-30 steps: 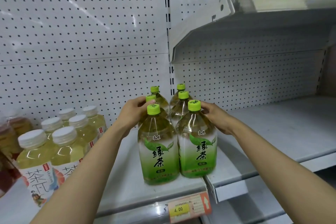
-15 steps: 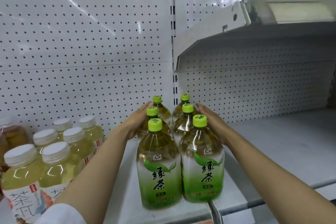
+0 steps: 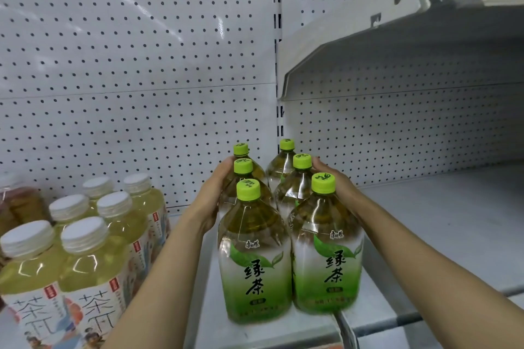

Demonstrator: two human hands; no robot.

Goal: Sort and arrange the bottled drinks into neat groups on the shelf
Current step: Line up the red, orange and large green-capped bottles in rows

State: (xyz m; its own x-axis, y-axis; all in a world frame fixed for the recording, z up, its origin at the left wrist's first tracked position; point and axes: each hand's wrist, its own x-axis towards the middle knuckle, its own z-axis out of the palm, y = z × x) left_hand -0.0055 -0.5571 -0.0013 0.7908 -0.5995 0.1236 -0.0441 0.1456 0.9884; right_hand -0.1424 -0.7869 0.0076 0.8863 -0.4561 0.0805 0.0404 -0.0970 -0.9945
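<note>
Several green tea bottles [image 3: 255,258] with lime caps stand in two rows on the white shelf [image 3: 207,292], front to back. My left hand [image 3: 215,195] presses flat against the left side of the middle bottle in the left row. My right hand [image 3: 337,187] cups the right side of the right row, fingers reaching to the middle bottle [image 3: 297,181]. Both hands squeeze the group from either side. Further left on the shelf stand several yellow tea bottles [image 3: 93,238] with white caps.
White pegboard [image 3: 136,65] backs the shelf. A second, bare shelf [image 3: 442,224] runs to the right, with an upper shelf [image 3: 425,22] overhanging it. A reddish-brown bottle [image 3: 17,204] shows at the far left. A gap separates the yellow and green groups.
The camera has moved closer and tilted, so the bottles look larger and lower in view. Both hands stay pressed on the sides of the green tea group.
</note>
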